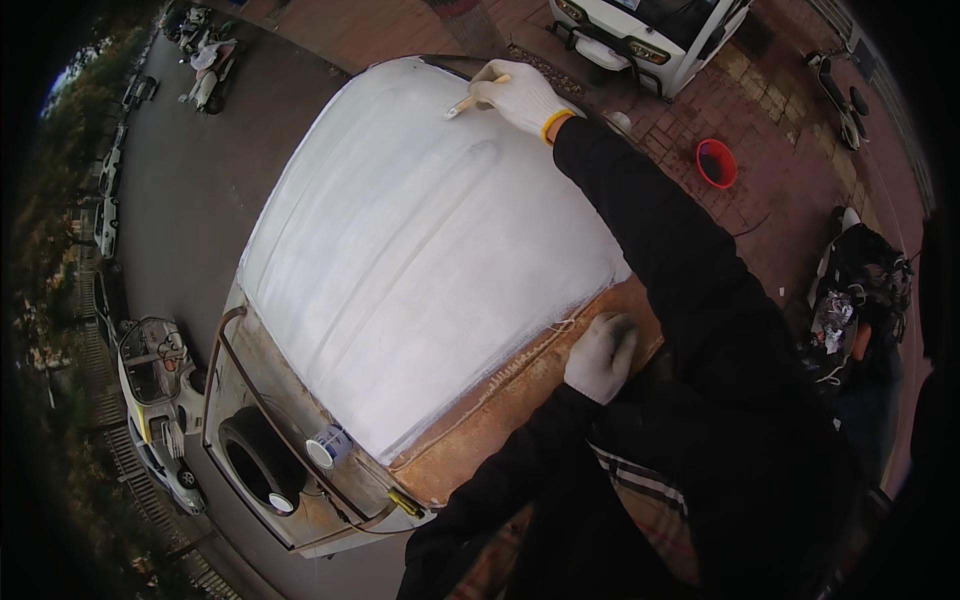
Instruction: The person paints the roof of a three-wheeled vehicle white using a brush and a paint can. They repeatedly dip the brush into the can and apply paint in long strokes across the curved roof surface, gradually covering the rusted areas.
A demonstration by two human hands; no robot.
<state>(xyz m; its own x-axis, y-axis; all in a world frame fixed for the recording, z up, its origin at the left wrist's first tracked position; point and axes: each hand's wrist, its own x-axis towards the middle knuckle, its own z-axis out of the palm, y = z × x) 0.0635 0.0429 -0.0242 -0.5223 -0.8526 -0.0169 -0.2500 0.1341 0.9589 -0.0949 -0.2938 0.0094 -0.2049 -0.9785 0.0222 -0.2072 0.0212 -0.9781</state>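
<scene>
My right hand [515, 98], in a white glove with a yellow cuff, is closed on a paintbrush [458, 108], its bristles low over the far part of a large white-painted vehicle panel [420, 270] with long ridges. My left hand [600, 355], in a dirtied white glove, lies closed on the rusty brown edge [530, 400] of the vehicle near my body; whether it holds anything is hidden. At the lower left of the panel, a paint can [328, 448] sits by a bent metal rail [240, 370], a black tyre [245, 450] and a yellow-handled tool [403, 502].
A red bucket [716, 163] stands on brick paving to the right, below a white vehicle [640, 35]. A dark pile of gear [855, 290] lies at far right. Scooters [210, 75], a small open vehicle [160, 380], cars and a fence [125, 455] line the left side.
</scene>
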